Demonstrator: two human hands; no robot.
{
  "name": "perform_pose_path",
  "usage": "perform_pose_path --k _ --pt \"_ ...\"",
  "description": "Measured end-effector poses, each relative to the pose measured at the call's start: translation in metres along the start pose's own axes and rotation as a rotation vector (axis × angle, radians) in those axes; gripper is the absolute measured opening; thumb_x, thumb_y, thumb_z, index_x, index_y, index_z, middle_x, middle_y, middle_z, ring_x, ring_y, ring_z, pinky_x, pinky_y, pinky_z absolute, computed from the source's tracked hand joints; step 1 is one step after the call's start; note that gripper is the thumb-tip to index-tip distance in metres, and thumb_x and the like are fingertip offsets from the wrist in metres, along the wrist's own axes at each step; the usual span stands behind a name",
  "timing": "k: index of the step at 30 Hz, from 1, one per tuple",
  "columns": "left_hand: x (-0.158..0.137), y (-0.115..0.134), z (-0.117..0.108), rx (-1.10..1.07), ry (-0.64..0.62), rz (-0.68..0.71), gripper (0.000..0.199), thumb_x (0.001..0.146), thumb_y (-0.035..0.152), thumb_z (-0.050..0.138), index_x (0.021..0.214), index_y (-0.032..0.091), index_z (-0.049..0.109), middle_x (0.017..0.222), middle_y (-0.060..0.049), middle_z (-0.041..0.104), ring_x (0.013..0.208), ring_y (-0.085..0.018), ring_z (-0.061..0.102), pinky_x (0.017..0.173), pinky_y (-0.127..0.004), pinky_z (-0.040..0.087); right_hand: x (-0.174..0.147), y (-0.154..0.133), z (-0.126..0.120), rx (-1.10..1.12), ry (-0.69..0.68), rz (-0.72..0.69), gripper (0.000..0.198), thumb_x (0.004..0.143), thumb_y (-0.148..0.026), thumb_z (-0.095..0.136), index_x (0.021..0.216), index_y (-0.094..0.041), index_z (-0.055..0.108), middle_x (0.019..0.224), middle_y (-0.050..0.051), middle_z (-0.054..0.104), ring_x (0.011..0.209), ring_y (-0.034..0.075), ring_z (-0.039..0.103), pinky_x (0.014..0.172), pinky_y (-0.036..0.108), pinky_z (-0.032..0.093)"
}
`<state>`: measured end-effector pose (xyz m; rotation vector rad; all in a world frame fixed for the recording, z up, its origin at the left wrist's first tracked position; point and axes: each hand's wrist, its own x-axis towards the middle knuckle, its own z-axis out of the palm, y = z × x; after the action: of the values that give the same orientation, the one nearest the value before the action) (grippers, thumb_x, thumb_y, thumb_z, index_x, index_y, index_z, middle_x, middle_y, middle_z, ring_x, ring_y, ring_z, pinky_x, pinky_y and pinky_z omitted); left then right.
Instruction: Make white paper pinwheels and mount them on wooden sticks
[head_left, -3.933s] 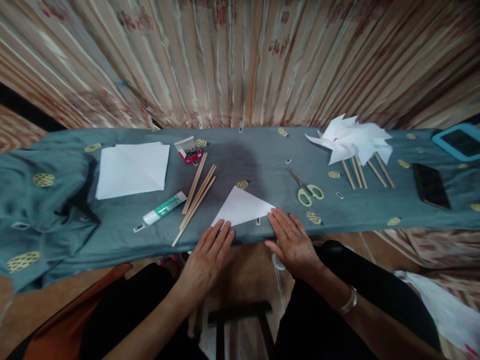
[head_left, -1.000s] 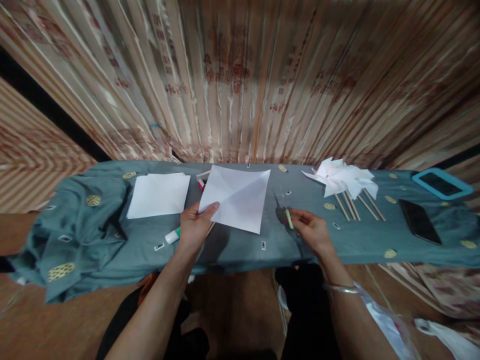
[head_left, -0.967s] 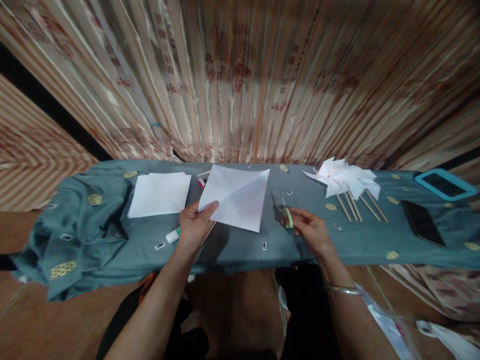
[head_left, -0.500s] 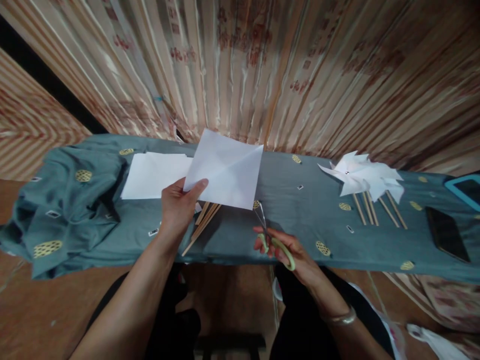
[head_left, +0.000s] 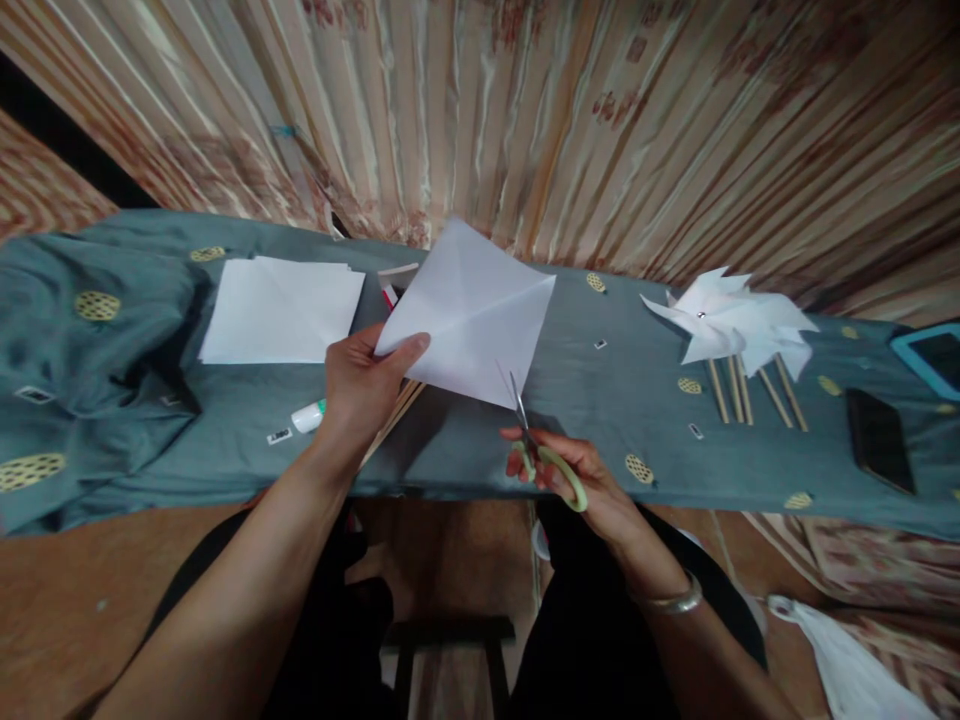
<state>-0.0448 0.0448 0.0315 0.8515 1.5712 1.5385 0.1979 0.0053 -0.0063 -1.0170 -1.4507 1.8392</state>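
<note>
Sheet of paper (head_left: 472, 310), white; scissors (head_left: 553, 456), light green handles; cloth (head_left: 592, 400), grey-green with yellow pineapple motifs; curtain (head_left: 480, 130), beige with reddish-brown prints; pinwheels (head_left: 739, 318), white

I can't make out a single word, brand or number over this feed. The small black-and-white patches on the cloth (head_left: 637, 400) look printed, but blur: one patch (head_left: 279, 436) lies left of the fingers of the left hand (head_left: 364, 385), a second (head_left: 600, 344) beyond the fingers of the right hand (head_left: 559, 470), a third (head_left: 695, 431) off to their right. Left of the left fingers, the tube (head_left: 307, 416) gives me only white and green. Well beyond all the fingers, the curtain (head_left: 465, 130) bears reddish marks (head_left: 615, 106), characters or pictures, I can't tell.
</note>
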Motion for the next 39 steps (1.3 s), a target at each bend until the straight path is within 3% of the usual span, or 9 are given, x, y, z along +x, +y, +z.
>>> perform_pose_path --k 39 --pt "-0.0012 -0.0001 0.0006 -0.021 -0.011 -0.026 0.016 0.061 0.026 0.082 0.074 0.017 0.077 0.067 0.0 0.072 0.06 -0.015 0.061 0.061 -0.026 0.049 -0.0001 -0.0035 0.0012 0.054 -0.018 0.022 0.055 0.077 -0.056 0.073 0.118 -0.02 0.069 0.082 0.003 0.066 0.066 0.01 0.049 0.055 0.023 0.039"
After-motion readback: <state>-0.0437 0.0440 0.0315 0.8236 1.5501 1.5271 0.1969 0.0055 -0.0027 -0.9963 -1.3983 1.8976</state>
